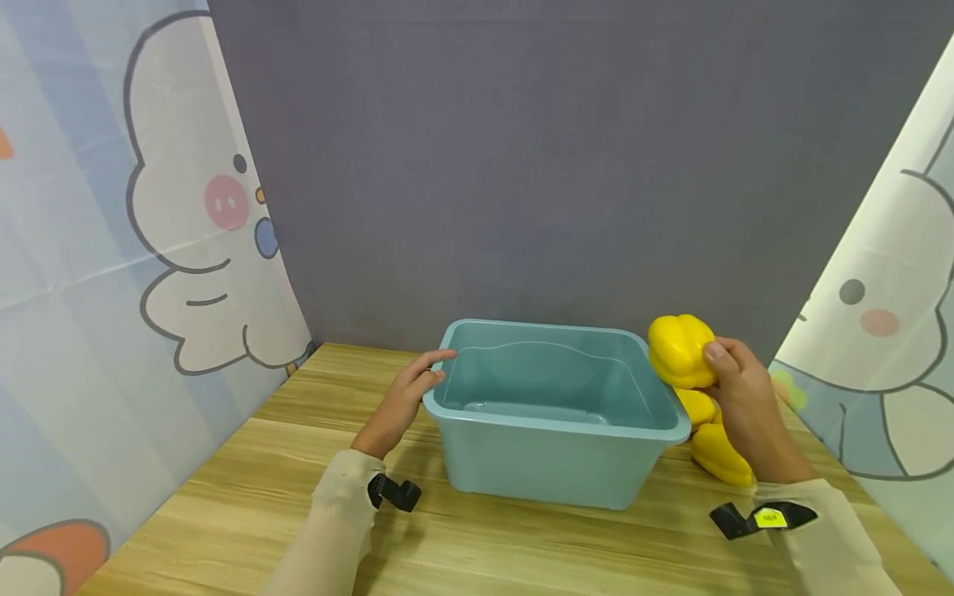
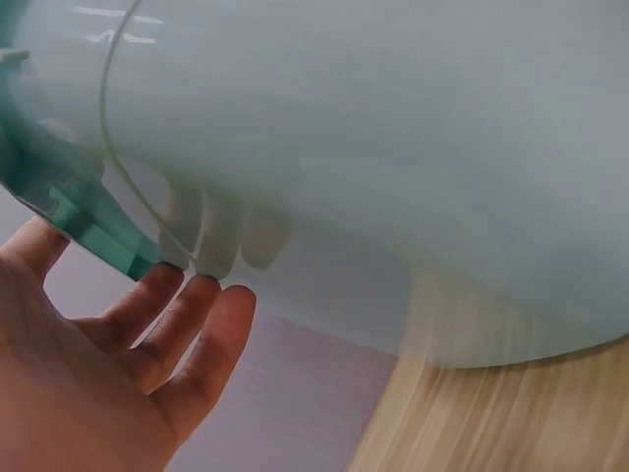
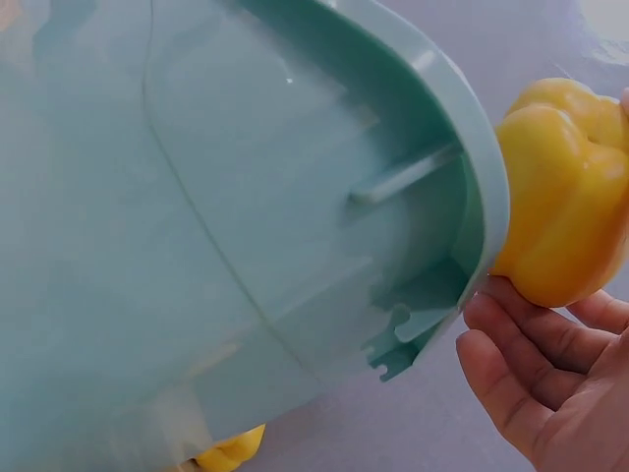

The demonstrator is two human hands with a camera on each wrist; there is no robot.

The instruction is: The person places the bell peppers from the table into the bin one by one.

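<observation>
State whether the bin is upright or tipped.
Upright: in the head view, the bin stands with its base on the wooden table, its opening facing up.

The head view looked forward and down into the tub (image 1: 551, 463) from its near side; each wrist view faced its outside closely, sharing its rim (image 3: 496, 197)

Left fingers (image 2: 215, 346) loosely extended; right fingers (image 3: 506, 385) curled; forearms (image 1: 335, 517) stretched forward.
</observation>
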